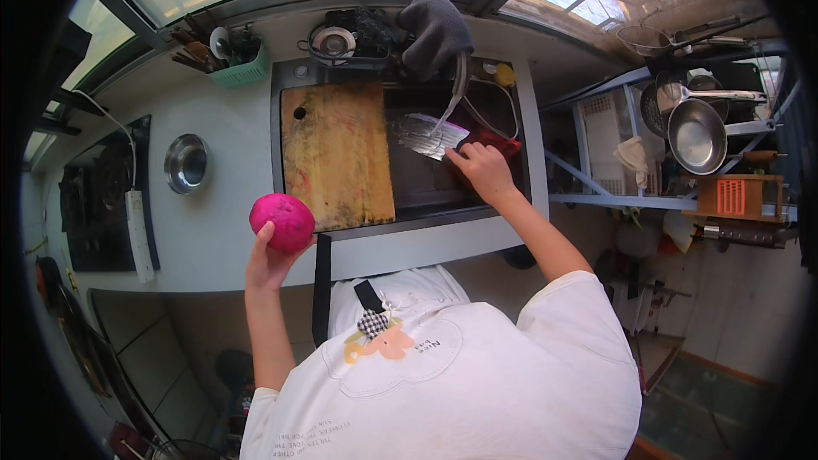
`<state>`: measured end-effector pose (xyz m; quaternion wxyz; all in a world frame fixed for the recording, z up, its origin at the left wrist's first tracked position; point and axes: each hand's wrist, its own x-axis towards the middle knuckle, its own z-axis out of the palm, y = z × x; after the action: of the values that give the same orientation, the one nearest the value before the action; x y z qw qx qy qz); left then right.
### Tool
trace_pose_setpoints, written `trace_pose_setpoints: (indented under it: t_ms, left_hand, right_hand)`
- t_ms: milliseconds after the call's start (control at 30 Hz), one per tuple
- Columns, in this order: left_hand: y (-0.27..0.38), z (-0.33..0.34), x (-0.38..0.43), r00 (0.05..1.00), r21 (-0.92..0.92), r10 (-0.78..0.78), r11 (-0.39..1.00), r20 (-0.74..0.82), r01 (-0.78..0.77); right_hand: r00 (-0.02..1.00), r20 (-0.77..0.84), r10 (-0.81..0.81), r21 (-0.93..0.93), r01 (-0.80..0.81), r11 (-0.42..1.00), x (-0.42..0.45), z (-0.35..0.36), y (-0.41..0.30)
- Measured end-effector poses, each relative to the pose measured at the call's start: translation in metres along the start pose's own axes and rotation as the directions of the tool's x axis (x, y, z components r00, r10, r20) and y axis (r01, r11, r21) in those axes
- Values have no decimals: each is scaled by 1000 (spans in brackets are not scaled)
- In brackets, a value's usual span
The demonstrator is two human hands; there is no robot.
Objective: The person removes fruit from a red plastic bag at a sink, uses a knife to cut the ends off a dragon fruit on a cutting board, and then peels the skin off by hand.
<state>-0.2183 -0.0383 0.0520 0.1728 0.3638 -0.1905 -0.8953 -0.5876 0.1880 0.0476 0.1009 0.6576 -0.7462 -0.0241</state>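
My left hand (275, 264) holds up a round magenta fruit (282, 222), which looks like a peeled dragon fruit, near the lower left corner of the cutting board. Over the sink (418, 179), my right hand (484, 169) grips a wide-bladed metal cleaver (434, 136); its handle is hidden by the hand. Water from the faucet (460, 80) runs onto the blade. The stained wooden cutting board (339, 160) lies across the sink's left part. Beside the right hand, a red item (505, 144), perhaps a plastic bag, lies in the sink.
A metal bowl (186, 164) stands on the counter, left of the board. Farther left are a cooktop (105, 198) and a white power strip (138, 236). A green utensil basket (243, 70) sits behind. A grey cloth (436, 32) drapes the faucet. Pans (696, 137) hang at right.
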Motion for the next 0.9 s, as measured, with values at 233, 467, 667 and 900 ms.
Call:
trace_pose_setpoints:
  t_ms: [233, 467, 667, 900]
  left_hand:
    - [-5, 14, 1, 1000, 27, -11, 1000, -16, 11]
    - [-9, 19, 1, 999, 23, -32, 999, 14, 32]
    - [-8, 11, -3, 999, 34, -27, 999, -24, 28]
    - [-1, 13, -2, 999, 0, -36, 999, 3, 36]
  right_hand:
    - [996, -88, 30, 29, -27, 999, 20, 19, -18]
    - [993, -75, 93, 142, -82, 986, -1, 22, -25]
    - [709, 295, 640, 841, -511, 179, -35, 62, -33]
    - [488, 739, 465, 611, -195, -767, -2, 73, -26]
